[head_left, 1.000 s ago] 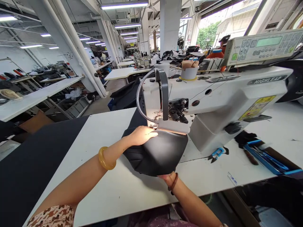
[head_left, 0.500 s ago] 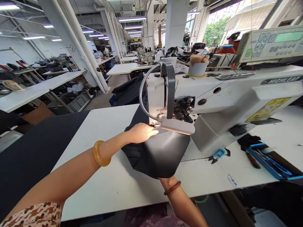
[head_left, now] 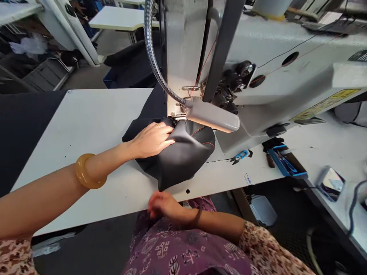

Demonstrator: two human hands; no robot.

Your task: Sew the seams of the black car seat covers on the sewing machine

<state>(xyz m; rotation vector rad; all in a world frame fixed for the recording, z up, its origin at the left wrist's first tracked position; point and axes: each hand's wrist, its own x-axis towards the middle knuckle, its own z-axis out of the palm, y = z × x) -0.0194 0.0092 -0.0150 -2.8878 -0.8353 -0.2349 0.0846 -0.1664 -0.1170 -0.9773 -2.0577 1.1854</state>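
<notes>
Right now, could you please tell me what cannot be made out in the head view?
In the head view:
- Left hand: its palm side, hidden by the hand itself, so gripping or only pressing the black material is unclear.
- Right hand: blurred; its exact pose is unclear.
- Machine behind the lamp: hidden by it.
- Nameplate: cut off by the right edge.
- Blue print: too small to read.

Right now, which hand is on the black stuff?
The left hand, with the yellow bangle, rests on the black material; the right hand is by the near edge of the table.
</notes>
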